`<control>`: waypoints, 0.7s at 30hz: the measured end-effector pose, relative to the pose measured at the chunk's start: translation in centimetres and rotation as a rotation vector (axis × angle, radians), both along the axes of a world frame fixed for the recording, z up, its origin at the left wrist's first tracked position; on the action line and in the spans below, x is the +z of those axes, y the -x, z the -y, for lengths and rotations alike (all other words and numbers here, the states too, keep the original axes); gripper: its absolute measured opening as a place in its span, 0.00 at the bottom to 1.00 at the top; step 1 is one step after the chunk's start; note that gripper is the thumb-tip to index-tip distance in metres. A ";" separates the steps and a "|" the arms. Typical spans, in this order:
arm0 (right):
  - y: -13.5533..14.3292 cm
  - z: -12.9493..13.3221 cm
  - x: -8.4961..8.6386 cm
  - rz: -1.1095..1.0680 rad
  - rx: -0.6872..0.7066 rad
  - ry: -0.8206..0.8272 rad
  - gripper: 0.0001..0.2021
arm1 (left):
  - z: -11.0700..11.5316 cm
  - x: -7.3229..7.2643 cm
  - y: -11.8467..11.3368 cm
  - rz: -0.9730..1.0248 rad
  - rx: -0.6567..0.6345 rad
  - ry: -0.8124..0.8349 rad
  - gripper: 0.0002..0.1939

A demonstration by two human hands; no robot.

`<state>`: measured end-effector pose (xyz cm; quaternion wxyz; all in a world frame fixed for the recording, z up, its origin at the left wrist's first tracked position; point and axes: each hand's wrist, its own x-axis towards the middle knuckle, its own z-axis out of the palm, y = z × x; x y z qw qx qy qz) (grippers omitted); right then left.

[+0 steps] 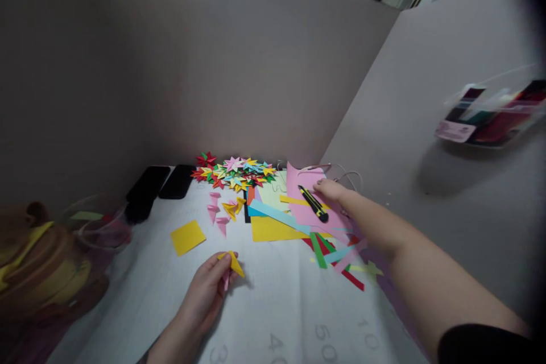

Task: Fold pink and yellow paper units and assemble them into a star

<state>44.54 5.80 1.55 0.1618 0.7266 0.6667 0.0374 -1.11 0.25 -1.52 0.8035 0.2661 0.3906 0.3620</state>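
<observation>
My left hand (213, 276) pinches a folded yellow paper piece (236, 265) above the white cloth. A bit of pink folded paper (226, 280) shows under its fingers. My right hand (330, 190) reaches far across to the pink paper sheet (294, 185), its fingers curled down; what they hold, if anything, is hidden. Just left of it lies a black and yellow box cutter (313, 203). Folded pink pieces (212, 213) and folded yellow pieces (232, 209) sit mid-table. A yellow paper square (188, 237) lies flat to the left.
Colourful paper stars (234, 173) are heaped against the grey partition (239, 68). Paper strips (336, 256) are scattered at the right. Two dark phone-like slabs (177, 182) lie at the back left, near a clear container (104, 230) and a brown plush-like figure (46, 261). A clear holder (490, 116) hangs at right.
</observation>
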 end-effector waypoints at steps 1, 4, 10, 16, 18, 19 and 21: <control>0.1 -0.2 0.3 -0.028 0.014 0.021 0.09 | 0.0 0.0 0.0 0.000 0.003 0.003 0.11; 0.8 -0.1 0.9 -0.083 0.007 0.028 0.10 | -0.1 -0.1 0.0 0.005 0.004 0.013 0.12; 5.9 0.0 0.3 -0.070 -0.225 -0.157 0.16 | 0.0 0.2 -0.1 0.013 -0.014 0.001 0.14; 13.1 -3.9 -0.5 -0.110 -0.404 -0.179 0.27 | 0.3 0.8 -0.1 0.009 -0.004 -0.024 0.14; 14.2 -4.8 -0.1 -0.129 -0.466 -0.131 0.23 | 0.4 0.7 0.0 0.020 -0.004 -0.046 0.14; 14.5 -5.1 0.1 -0.138 -0.484 -0.106 0.20 | 0.5 0.7 0.1 0.023 -0.005 -0.055 0.14; 14.8 -5.1 0.7 -0.157 -0.488 -0.069 0.16 | 0.5 0.6 0.2 0.027 -0.001 -0.067 0.15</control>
